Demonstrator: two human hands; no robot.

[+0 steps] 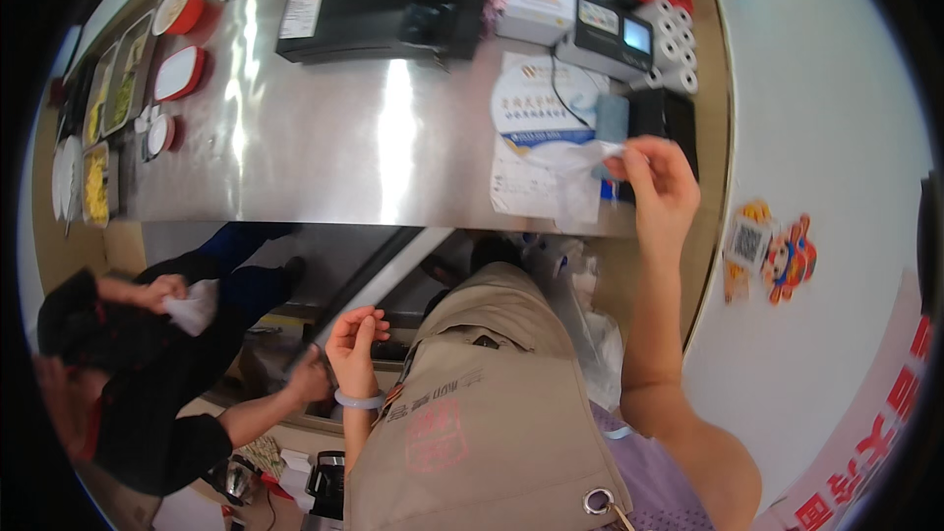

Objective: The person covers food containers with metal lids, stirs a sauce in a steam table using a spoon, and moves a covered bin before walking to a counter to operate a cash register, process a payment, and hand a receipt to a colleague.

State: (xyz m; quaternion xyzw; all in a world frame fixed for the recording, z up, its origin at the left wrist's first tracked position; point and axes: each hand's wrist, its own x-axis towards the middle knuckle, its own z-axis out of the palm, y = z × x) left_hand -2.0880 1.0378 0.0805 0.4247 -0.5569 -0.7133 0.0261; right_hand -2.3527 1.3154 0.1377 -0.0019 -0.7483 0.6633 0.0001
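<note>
Between the fingertips of my right hand is pinched a thin, whitish translucent sheet or bag, which hangs over papers at the right end of the steel counter. A round printed sheet lies partly beneath it. My left hand, with a pale bracelet at the wrist, is held in front of the apron, below the counter's edge. Its fingers are loosely curled, and nothing shows in them.
A co-worker in black stands at the left, a white cloth or bag in one hand. A black box, a small label printer and paper rolls stand at the back. Food trays and red bowls are left.
</note>
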